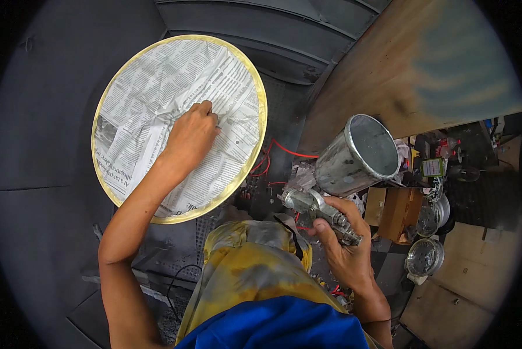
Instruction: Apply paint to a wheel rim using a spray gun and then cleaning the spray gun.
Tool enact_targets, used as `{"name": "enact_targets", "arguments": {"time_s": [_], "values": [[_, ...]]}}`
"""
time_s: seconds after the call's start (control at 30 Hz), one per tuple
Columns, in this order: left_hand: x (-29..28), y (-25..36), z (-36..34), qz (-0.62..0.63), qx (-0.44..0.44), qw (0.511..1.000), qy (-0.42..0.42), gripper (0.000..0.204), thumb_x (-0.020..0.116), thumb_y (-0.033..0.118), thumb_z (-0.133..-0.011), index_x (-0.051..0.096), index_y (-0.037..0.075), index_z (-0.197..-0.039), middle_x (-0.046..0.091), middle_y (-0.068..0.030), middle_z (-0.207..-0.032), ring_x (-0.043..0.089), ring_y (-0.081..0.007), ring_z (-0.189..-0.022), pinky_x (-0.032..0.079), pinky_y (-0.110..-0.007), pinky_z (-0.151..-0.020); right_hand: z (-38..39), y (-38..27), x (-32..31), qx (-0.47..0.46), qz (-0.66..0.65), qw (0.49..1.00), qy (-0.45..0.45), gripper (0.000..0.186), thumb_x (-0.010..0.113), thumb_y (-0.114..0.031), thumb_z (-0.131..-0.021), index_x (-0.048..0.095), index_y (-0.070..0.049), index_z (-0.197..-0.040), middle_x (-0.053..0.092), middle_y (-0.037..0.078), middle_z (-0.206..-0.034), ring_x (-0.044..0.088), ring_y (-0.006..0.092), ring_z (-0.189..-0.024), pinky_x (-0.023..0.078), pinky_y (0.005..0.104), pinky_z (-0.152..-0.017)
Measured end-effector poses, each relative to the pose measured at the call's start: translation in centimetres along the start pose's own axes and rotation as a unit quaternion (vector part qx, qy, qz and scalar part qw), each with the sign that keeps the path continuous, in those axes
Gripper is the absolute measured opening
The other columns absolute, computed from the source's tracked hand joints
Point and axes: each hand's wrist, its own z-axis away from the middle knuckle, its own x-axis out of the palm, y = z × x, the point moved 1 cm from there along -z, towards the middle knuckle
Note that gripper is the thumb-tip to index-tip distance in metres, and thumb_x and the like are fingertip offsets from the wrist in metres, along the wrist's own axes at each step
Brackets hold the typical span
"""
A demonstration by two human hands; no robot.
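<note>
Well inside the yellow rim (263, 116), left grip (193, 135); spray gun (324, 213) apart.

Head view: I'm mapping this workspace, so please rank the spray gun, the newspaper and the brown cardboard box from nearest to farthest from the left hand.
1. Newspaper: directly at the left hand, beneath it.
2. Spray gun: to its right, held in the right hand.
3. Cardboard box: farther right, past the spray gun.

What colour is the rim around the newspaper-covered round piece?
The rim is yellow; it shows best in the head view.
</note>
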Motion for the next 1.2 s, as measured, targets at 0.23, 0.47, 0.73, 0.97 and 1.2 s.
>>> {"name": "enact_targets", "arguments": {"time_s": [0.23, 0.47, 0.73, 0.97, 1.2], "values": [[0.2, -0.2, -0.1, -0.023, -0.014, 0.999, 0.031, 0.023, 0.08, 0.01, -0.084, 0.076, -0.007, -0.1, 0.066, -0.0164, -0.106, 0.068, -0.0328, -0.102, 0.057, -0.042, -0.09, 0.8, 0.1, 0.6, 0.002, -0.007, 1.0, -0.03, 0.036, 0.078, -0.009, -0.095, 0.063, 0.001, -0.127, 0.068, 0.015, -0.105, 0.067, 0.0217, -0.091, 0.053, 0.0322, -0.081], [-0.6, -0.5, -0.8, -0.034, 0.016, 0.999, -0.02, 0.021, 0.082, 0.01, -0.082, 0.076, -0.007, -0.094, 0.067, -0.0168, -0.106, 0.068, -0.0329, -0.101, 0.057, -0.042, -0.089, 1.2, 0.2, 0.9, 0.007, -0.043, 0.998, -0.049, 0.036, 0.078, -0.008, -0.094, 0.063, 0.001, -0.125, 0.067, 0.014, -0.104, 0.065, 0.0211, -0.088, 0.052, 0.0319, -0.08], [-1.1, -0.2, -0.8, -0.038, 0.024, 0.999, -0.025, 0.019, 0.081, 0.009, -0.082, 0.076, -0.006, -0.092, 0.067, -0.0169, -0.101, 0.07, -0.0333, -0.094, 0.057, -0.042, -0.087, -0.1, 0.8, 0.3, -0.003, -0.034, 0.999, 0.013, 0.033, 0.076, -0.008, -0.096, 0.063, 0.001, -0.125, 0.066, 0.012, -0.098, 0.064, 0.0169, -0.085, 0.051, 0.0303, -0.078], [-1.6, -0.5, -0.9, -0.031, 0.037, 0.998, -0.043, 0.019, 0.08, 0.008, -0.083, 0.076, -0.006, -0.094, 0.068, -0.0167, -0.101, 0.07, -0.0336, -0.094, 0.057, -0.043, -0.085, -0.1, 0.7, -0.1, -0.014, -0.033, 0.999, 0.04, 0.033, 0.076, -0.008, -0.097, 0.063, 0.001, -0.125, 0.067, 0.011, -0.099, 0.064, 0.0156, -0.086, 0.052, 0.0298, -0.078], [-4.6, 2.8, 3.4, 0.114, 0.043, 0.991, -0.059, 0.014, 0.071, -0.002, -0.087, 0.075, -0.006, -0.099, 0.07, -0.0194, -0.101, 0.07, -0.0369, -0.091, 0.056, -0.043, -0.083, 0.6, 1.0, 0.1, 0.05, -0.067, 0.996, 0.002, 0.034, 0.076, -0.009, -0.096, 0.064, 0.001, -0.125, 0.067, 0.011, -0.1, 0.063, 0.0151, -0.086, 0.052, 0.0302, -0.078]]}}
